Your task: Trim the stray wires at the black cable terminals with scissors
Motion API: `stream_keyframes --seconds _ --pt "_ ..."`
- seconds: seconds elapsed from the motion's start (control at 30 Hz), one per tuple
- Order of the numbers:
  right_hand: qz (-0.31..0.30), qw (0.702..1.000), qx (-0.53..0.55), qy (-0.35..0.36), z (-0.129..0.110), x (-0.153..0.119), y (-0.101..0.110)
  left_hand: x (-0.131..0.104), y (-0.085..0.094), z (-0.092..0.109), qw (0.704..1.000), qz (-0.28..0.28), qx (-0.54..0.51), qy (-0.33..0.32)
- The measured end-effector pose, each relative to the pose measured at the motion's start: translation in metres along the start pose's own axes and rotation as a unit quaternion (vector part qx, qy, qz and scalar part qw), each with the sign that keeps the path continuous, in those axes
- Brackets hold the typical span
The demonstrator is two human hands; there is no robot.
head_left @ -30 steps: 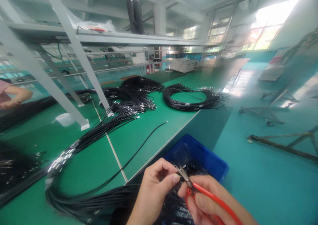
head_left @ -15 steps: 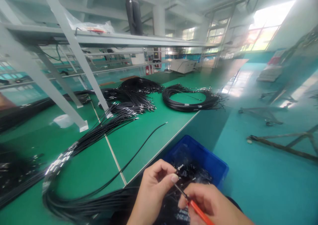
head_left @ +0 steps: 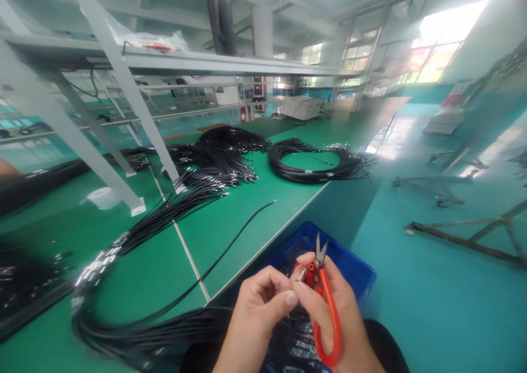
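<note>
Red-handled scissors (head_left: 334, 312) rest in my right hand (head_left: 343, 301), blades pointing up and slightly apart, the red loop around part of the hand. The thumb and a finger of that hand also pinch a small metallic piece (head_left: 302, 275). My left hand (head_left: 267, 301) is closed in a pinch at the same spot, its fingertips touching those of my right hand; what lies between them is too small to name. Both hands are above a blue bin (head_left: 362, 277) beside the green table (head_left: 247, 252). Left of them a thick bundle of black cables (head_left: 164, 337) curves over the table.
A single black cable (head_left: 230, 246) arcs across the tabletop. Farther back lie a coiled cable bundle (head_left: 302, 176) and a pile of black cables (head_left: 230, 139). A white roll (head_left: 102, 198) sits near the shelf's metal legs (head_left: 154, 137). Wheeled frames stand on the floor at the right.
The red-handled tool has turned from pointing at my left fingertips to upright in my right hand, with its blades now visible. My right hand has moved up and its fingertips have met those of my left.
</note>
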State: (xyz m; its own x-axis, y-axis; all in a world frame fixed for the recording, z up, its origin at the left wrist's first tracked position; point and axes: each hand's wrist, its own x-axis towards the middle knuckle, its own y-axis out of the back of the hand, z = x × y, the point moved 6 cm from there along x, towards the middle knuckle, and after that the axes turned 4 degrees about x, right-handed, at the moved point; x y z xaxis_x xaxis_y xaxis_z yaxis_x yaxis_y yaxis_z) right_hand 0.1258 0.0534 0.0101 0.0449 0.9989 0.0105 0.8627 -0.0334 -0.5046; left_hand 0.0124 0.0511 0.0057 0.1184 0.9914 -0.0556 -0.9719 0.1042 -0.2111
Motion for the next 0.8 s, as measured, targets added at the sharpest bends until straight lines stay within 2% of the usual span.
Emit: stream_keyframes --seconds 0.1,0.23,0.47,0.67,0.8 --pt "-0.055 0.993 0.099 -0.024 0.009 -0.003 -0.003 -0.001 -0.003 0.003 0.999 -0.005 -0.035 0.014" --pt "-0.067 0.977 0.187 -0.079 0.013 -0.006 -0.006 -0.003 -0.007 0.006 0.998 -0.030 -0.061 0.017" --pt "-0.060 0.967 0.223 -0.104 0.015 -0.007 -0.011 -0.003 -0.002 0.000 0.996 -0.014 -0.066 0.061" --pt "-0.056 0.987 0.138 -0.067 0.021 0.000 -0.006 -0.003 0.000 0.000 0.996 -0.002 -0.058 0.064" --pt "-0.048 0.982 0.160 -0.084 0.020 -0.003 -0.005 -0.003 -0.002 -0.001 0.996 -0.008 -0.065 0.053"
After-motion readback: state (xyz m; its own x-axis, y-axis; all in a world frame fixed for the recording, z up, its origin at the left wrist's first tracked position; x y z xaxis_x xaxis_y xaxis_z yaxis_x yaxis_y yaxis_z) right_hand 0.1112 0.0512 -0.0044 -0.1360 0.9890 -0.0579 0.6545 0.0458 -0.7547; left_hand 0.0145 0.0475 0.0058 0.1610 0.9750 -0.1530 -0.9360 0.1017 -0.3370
